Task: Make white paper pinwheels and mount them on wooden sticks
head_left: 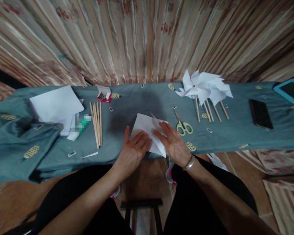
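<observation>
A sheet of white paper (143,123) with a folded-over part lies at the front edge of the cloth-covered table, between my hands. My left hand (136,147) rests flat on its left side, fingers stretched and thumb apart. On the right side, my right hand (173,143) presses down on the fold with its fingers spread. Just right of that hand lie scissors (183,128) with light green handles. A thin paper strip (152,115) shows behind the sheet.
Several wooden sticks (96,125) lie left, near a red box (104,94) of small metal pieces, a paper stack (56,104) and a green-and-white tube (80,125). Paper pinwheels (205,86) on sticks lie back right. A phone (260,114) and a blue-framed device (290,90) lie far right.
</observation>
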Demonstrator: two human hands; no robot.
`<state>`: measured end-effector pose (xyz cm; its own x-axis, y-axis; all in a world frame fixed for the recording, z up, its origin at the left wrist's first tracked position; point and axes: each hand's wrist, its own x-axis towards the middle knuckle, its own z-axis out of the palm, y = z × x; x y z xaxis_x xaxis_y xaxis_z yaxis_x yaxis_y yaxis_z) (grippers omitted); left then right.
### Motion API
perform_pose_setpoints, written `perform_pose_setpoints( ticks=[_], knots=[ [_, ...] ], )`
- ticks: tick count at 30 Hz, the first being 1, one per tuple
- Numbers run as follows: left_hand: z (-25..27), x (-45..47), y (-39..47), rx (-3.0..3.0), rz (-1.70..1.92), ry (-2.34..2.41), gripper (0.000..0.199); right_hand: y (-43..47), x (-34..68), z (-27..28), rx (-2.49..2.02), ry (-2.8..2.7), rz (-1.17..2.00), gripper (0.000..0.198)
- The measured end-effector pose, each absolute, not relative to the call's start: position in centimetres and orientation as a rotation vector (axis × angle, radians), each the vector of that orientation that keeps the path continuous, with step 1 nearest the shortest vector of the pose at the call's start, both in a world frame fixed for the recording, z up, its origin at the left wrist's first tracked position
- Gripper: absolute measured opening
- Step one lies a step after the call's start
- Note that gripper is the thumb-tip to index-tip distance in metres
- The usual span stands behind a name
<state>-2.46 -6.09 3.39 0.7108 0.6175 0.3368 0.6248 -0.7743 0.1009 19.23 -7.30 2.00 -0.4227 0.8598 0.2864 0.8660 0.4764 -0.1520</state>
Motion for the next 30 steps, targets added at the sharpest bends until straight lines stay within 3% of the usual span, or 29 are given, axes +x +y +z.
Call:
perform_pose_setpoints(
  ticks=[6,12,19,24,30],
  knots=[
    [2.9,-2.5,-6.0,-2.911,-0.541,-1.042,0.027,-7.6,19.7,2.3,-1.301,-2.488,0.153,0.046],
    [2.0,-4.6,-5.6,-2.982,-0.648,-1.066,0.031,-8.0,20.7,3.3,-1.273,-2.472,0.458,0.064],
    [2.5,-5.3,-5.6,-3.093,-0.758,-1.280,0.030,-7.2,20.0,3.7,-1.288,-2.187,0.651,0.025],
    [2.8,-5.3,-4.8,-3.147,-0.952,-1.461,0.029,-5.6,18.9,3.8,-1.380,-1.883,0.893,0.021],
    [2.7,-5.5,-4.1,-3.100,-1.108,-1.672,0.029,-4.0,18.1,3.9,-1.502,-1.802,0.970,0.024]
  ],
)
